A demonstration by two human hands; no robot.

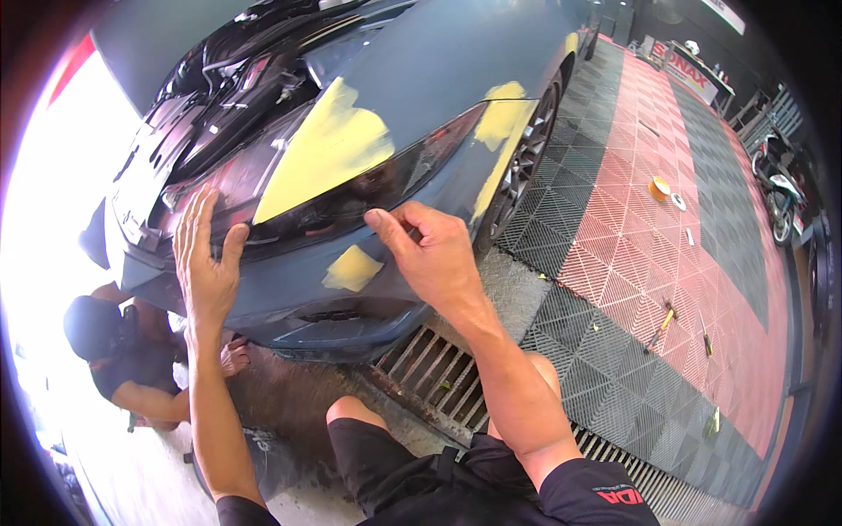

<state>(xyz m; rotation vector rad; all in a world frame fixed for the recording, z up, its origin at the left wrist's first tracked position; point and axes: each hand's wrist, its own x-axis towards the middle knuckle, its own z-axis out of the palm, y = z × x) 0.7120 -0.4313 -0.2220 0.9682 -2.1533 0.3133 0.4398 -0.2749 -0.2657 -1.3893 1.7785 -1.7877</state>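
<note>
A grey-blue car [430,57] with matte yellow patches fills the space in front of me. My left hand [209,263] is open, fingers stretched flat and thumb apart, at the front edge beside the large yellow patch [329,149]. Close to the lower edge of the dark headlight [377,186] is my right hand [431,250], its thumb and curled fingers pinched together. Anything between those fingertips is too small to make out. Below the headlight, a smaller yellow patch [353,268] marks the bumper [281,285].
Another person [132,359] crouches at the bumper's left end. A metal floor grate [438,373] runs under the car's front. On the tiled floor [605,368] at right lie a yellow-handled hammer [664,324], an orange roll [659,188] and other small items. A motorcycle [779,193] stands far right.
</note>
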